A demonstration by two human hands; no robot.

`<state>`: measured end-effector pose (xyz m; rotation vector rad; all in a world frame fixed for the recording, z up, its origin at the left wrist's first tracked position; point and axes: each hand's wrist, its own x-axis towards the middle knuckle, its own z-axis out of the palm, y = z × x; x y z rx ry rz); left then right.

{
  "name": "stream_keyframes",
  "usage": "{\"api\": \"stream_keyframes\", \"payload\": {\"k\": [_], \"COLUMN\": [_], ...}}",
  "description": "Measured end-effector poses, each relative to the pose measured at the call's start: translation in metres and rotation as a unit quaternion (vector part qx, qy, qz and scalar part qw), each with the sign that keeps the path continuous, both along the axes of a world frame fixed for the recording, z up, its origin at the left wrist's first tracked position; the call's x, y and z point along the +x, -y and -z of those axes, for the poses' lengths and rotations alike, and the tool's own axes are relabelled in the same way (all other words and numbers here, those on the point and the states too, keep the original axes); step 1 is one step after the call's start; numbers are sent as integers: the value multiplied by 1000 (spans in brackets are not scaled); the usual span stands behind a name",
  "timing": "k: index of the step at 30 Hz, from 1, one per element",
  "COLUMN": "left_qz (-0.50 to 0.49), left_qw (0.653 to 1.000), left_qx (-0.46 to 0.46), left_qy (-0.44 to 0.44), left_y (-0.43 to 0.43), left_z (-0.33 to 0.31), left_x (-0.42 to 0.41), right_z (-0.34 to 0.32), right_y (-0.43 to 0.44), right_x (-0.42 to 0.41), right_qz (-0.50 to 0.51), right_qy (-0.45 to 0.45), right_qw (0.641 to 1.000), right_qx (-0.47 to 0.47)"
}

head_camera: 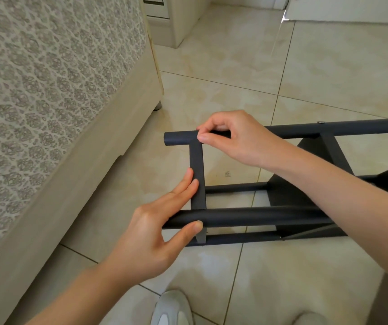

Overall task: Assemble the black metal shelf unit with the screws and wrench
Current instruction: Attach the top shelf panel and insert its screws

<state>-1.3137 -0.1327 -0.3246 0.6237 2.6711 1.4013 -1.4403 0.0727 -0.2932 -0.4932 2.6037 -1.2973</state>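
The black metal shelf unit lies on its side on the tiled floor, its round posts running left to right. A flat crossbar joins the two upper posts near their left ends. My left hand holds the end of the near post, thumb under it and straight fingers laid against the crossbar. My right hand sits on the far post, thumb and forefinger pinching something small at the joint; the thing itself is hidden. A screw head shows on the far post to the right. No wrench is in view.
A bed with a patterned cover and beige base fills the left side, close to the shelf's end. A white shoe is at the bottom middle. White cabinets and a door stand at the back.
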Motion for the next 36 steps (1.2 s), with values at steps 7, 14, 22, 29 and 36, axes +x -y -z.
{"api": "stream_keyframes", "payload": {"k": [7, 14, 22, 29, 36], "left_qz": [-4, -10, -16, -6, 15], "left_qw": [1000, 1000, 1000, 998, 995], "left_qx": [-8, -3, -1, 4, -11], "left_qy": [-18, -12, -20, -55, -96], "left_y": [-3, -7, -8, -12, -10], "left_z": [0, 0, 1, 5, 7], "left_x": [1, 7, 8, 9, 4], "right_z": [0, -5, 0, 20, 32], "right_y": [-1, -17, -39, -15, -3], "right_x": [2, 17, 41, 30, 27], "right_qz": [-14, 4, -86, -125, -122], "right_qy": [-30, -74, 163, 346, 467], "right_qw": [999, 997, 983, 929, 869], "right_qx": [28, 8, -6, -35, -104]}}
